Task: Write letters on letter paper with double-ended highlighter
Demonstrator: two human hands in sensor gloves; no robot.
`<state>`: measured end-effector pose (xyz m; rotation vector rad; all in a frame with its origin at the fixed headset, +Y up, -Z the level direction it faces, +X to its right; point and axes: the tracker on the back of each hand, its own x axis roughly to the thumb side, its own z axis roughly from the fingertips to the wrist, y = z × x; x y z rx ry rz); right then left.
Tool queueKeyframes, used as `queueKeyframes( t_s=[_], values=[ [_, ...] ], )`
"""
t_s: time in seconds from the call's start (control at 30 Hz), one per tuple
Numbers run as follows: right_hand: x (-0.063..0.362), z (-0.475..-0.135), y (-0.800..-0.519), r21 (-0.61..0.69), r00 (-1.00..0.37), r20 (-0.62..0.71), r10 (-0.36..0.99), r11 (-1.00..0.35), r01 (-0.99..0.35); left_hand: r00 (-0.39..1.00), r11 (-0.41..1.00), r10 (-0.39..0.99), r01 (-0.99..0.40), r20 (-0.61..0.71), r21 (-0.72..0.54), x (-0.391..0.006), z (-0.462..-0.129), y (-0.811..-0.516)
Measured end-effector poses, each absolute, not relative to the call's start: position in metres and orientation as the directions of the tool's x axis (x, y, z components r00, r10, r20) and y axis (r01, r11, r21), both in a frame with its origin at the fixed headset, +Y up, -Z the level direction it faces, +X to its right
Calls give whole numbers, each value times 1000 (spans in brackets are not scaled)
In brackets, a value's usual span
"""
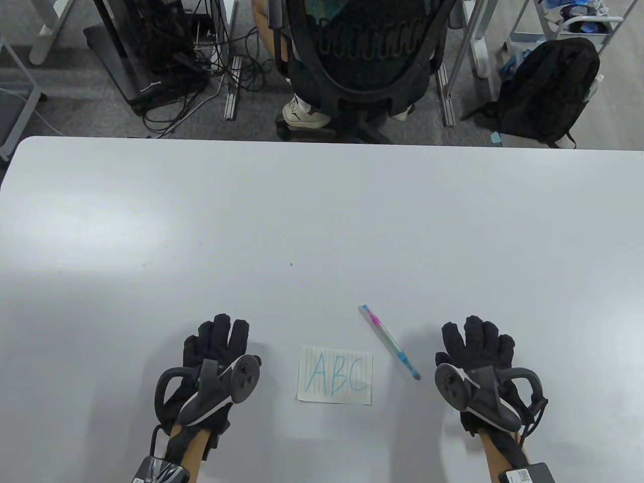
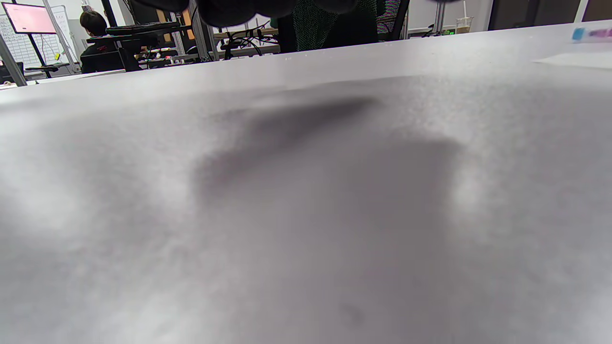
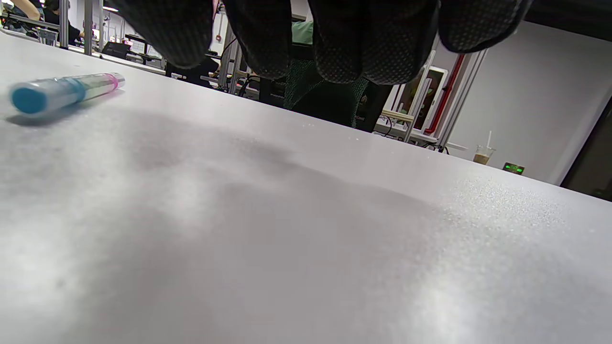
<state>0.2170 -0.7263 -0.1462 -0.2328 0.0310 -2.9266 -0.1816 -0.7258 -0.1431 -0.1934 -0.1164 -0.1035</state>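
Note:
A small lined sheet of letter paper [image 1: 335, 375] lies on the white table [image 1: 322, 226] near its front edge, with "ABC" written on it in blue. Just right of it the double-ended highlighter [image 1: 389, 341] lies slantwise, capped, its pink part farther away and its blue end nearest me; the blue end [image 3: 28, 99] shows in the right wrist view. My left hand [image 1: 217, 341] rests flat left of the paper with straight fingers, holding nothing. My right hand [image 1: 478, 342] lies flat right of the highlighter, also empty. Its fingertips [image 3: 344, 52] hang just above the tabletop.
Beyond the far table edge stand an office chair [image 1: 367, 55] with a seated person, a tangle of cables [image 1: 176, 65] at the left and a black backpack [image 1: 548, 90] at the right. In the left wrist view the paper's edge [image 2: 578, 59] shows at the far right.

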Motion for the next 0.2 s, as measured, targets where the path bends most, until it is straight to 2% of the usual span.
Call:
queueKeyframes(
  t_s=[0.2],
  values=[
    [216,-146,-725,-36,-964,157,-217,-976,214,989,975,-90,112,121,-192,-182,-143,-726]
  ],
)
